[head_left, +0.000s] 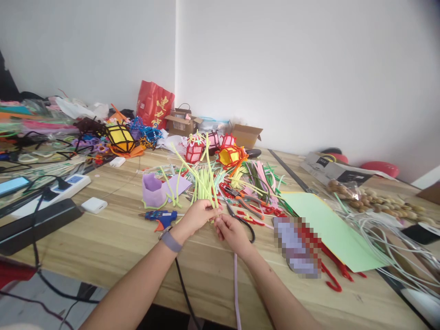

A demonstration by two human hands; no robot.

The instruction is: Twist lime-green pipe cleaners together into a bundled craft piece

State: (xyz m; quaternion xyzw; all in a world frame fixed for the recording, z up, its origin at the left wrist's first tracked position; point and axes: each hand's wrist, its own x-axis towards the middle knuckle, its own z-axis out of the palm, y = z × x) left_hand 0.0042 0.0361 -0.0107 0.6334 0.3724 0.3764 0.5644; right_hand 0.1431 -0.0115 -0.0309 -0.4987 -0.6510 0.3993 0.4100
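Note:
My left hand (198,214) is closed around the lower end of a bunch of light green pipe cleaners (204,181) that stands up and fans out above the wooden table (113,243). My right hand (231,230) is closed just below and right of it, fingers pinched at the bunch's base; what they pinch is hidden. A grey watch band (171,240) sits on my left wrist. Black-handled scissors (243,222) lie right behind my right hand. A blue glue gun (161,217) lies left of my left hand.
Loose pipe cleaners (254,183) of many colours cover the middle. Small woven lanterns (229,155) stand behind them, a yellow and black one (119,138) further left. A green paper sheet (330,227), a power strip (57,190), cardboard boxes (245,135) and a red bag (153,104) surround the spot.

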